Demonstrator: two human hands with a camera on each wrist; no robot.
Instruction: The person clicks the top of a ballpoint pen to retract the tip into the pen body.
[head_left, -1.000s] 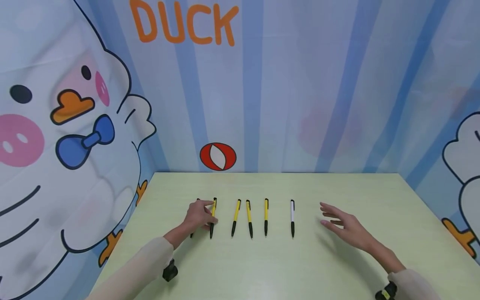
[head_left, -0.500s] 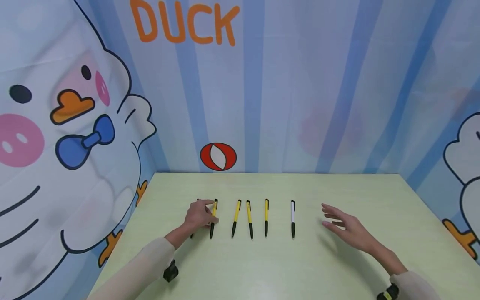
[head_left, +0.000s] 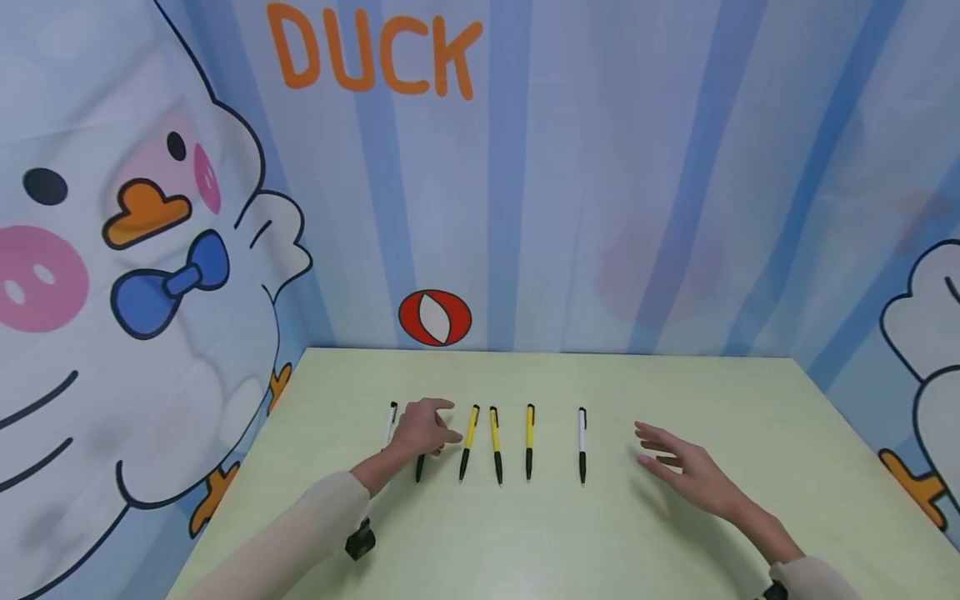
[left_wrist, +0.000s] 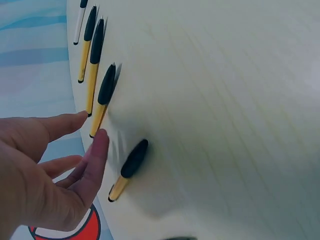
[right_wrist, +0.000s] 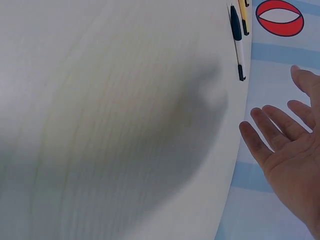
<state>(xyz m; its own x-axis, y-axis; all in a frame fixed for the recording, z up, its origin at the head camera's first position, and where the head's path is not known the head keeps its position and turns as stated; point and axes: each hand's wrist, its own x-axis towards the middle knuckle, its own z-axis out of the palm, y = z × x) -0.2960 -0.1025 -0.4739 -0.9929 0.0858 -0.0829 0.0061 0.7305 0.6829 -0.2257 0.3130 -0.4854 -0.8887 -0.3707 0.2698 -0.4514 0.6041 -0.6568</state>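
A row of ballpoint pens with black grips lies on the table. My left hand (head_left: 423,429) hovers over a yellow pen (left_wrist: 130,167), hiding most of it in the head view. Its thumb and index finger are spread apart beside another yellow pen (head_left: 468,442), with nothing held between them. Two more yellow pens, one (head_left: 496,446) slightly tilted and one (head_left: 530,442) nearly straight, lie to the right. White pens mark both ends, one at the left (head_left: 391,421) and one at the right (head_left: 582,446). Away to the right, my right hand (head_left: 693,475) is held in the air, fingers extended.
The pale table (head_left: 495,542) meets a blue striped curtain (head_left: 555,208) at its back edge. Printed on the cloth are a large duck, orange letters and a red-and-white ball (head_left: 435,317).
My left hand has let go of the second pen from the left and shifted right toward the third. The left white pen shows more now. My right hand keeps its pose.
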